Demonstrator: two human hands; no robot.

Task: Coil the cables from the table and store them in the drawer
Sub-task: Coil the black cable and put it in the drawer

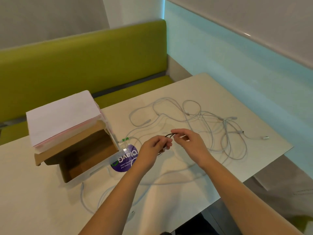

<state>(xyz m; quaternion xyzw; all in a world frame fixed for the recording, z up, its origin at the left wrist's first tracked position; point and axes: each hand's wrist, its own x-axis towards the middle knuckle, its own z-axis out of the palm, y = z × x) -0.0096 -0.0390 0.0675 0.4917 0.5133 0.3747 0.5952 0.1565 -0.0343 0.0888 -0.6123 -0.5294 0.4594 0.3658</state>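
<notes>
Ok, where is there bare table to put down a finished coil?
The near-left table in front of the open cardboard drawer is bare. The far right half is crowded with tangled white cables, and more loop along the near edge. Both hands grip a black cable mid-table.

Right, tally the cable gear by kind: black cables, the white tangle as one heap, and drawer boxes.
black cable: 1
white cable tangle: 1 (separate cables cannot be counted)
drawer box: 1, its drawer open
Total: 3
</notes>
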